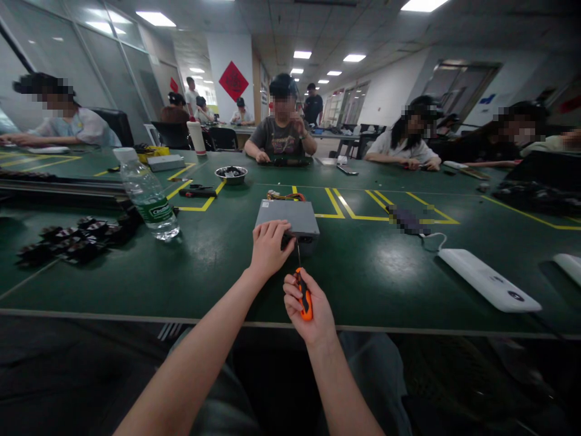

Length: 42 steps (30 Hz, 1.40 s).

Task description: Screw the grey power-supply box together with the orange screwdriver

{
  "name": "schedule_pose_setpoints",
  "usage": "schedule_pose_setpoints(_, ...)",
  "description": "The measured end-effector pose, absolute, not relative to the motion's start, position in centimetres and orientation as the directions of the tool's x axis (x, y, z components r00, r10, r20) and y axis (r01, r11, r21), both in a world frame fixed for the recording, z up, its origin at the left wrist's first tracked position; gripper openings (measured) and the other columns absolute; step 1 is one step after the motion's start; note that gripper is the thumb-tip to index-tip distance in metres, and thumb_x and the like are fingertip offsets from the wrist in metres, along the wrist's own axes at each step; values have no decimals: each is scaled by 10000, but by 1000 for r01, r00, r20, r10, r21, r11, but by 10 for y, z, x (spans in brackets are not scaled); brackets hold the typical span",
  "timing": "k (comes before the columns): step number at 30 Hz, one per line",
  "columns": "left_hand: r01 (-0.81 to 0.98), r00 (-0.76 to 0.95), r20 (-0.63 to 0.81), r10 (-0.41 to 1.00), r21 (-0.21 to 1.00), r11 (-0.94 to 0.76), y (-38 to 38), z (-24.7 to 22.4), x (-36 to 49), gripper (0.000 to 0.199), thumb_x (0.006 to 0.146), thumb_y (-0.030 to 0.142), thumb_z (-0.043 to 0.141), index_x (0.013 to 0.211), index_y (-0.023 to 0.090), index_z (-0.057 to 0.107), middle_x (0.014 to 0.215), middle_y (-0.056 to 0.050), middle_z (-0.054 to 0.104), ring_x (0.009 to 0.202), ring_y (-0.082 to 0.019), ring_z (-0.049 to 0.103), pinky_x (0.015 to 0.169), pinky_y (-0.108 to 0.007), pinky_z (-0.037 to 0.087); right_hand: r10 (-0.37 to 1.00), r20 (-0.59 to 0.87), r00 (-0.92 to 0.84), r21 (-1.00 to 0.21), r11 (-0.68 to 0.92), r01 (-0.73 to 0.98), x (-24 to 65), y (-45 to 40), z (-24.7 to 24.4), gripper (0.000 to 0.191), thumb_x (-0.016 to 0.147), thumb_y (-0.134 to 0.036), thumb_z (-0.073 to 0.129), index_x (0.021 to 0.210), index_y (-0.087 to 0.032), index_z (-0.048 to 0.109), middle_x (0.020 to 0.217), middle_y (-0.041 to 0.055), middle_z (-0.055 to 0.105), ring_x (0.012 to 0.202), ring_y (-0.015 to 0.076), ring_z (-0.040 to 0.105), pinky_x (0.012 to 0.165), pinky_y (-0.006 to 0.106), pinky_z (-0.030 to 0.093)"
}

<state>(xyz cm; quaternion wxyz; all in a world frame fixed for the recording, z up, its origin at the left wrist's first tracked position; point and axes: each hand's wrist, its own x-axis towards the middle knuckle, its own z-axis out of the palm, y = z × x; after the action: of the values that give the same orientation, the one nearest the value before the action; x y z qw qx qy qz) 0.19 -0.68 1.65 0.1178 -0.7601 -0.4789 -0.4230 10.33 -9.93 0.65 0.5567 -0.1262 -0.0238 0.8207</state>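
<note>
A grey metal box [290, 213] with a bundle of coloured wires [287, 195] behind it sits on the green table [218, 290]. My left hand [270, 247] rests on the box's front left part, its fingers over the top edge and its thumb by the front face. In my right hand [308, 303] is an orange and black screwdriver [305, 295], fingers wrapped round the handle. Its thin shaft points up at the front face, near a dark socket; whether the tip touches anything is too small to tell.
Left of the box stand a water bottle [152, 200], black metal parts [82, 239] and a metal bowl [231, 175]. A white power bank [488, 280] with a cable lies right. Across the table sits a person [282, 136]; others sit on both sides.
</note>
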Motion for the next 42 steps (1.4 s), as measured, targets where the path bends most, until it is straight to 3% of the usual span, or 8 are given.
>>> schedule_pose_setpoints(10,827,186,755,628,225,-515,-5,16,2,237,800,284,570,1028,237,529,1141,-25,597,1075,-201,500,922,-377,301,903,-195,-382,-204,-419,-885,105,-101,8,304,946,-304,294,922,-115,531,672,-14,459,438,18,365,317,83,315)
schedule_pose_setpoints(16,831,178,749,638,233,-505,-7,18,3,228,807,285,557,1030,241,536,1145,-37,595,1080,-213,496,927,-389,304,907,-167,-386,-194,-414,-889,105,-100,6,267,937,-264,340,748,-148,488,679,-21,448,447,12,348,311,61,290)
schedule_pose_setpoints(20,835,182,744,643,229,-501,-8,18,3,229,808,291,553,1031,240,539,1146,-40,595,1076,-220,496,924,-393,306,914,-144,-380,-202,-403,-893,106,-102,3,216,919,-278,393,817,-131,514,664,-24,440,453,14,370,339,69,327)
schedule_pose_setpoints(27,839,181,747,639,222,-497,-6,16,3,244,796,291,571,1032,238,537,1146,-31,596,1073,-215,494,925,-387,300,906,-157,-393,-188,-418,-889,106,-101,4,319,952,-282,256,868,-131,524,647,-31,432,433,25,355,323,83,323)
schedule_pose_setpoints(33,839,191,745,639,213,-500,-7,17,2,232,806,292,553,1031,238,535,1146,-35,594,1079,-217,492,919,-387,306,905,-128,-405,-189,-423,-886,115,-106,3,209,921,-260,366,860,-131,518,629,-37,419,430,21,350,324,79,301)
schedule_pose_setpoints(42,831,190,740,646,229,-507,-8,18,2,229,813,291,540,1037,242,532,1145,-39,590,1079,-218,492,918,-389,309,917,-133,-376,-179,-395,-901,132,-110,3,190,918,-238,352,860,-139,503,622,-41,413,424,21,355,315,77,289)
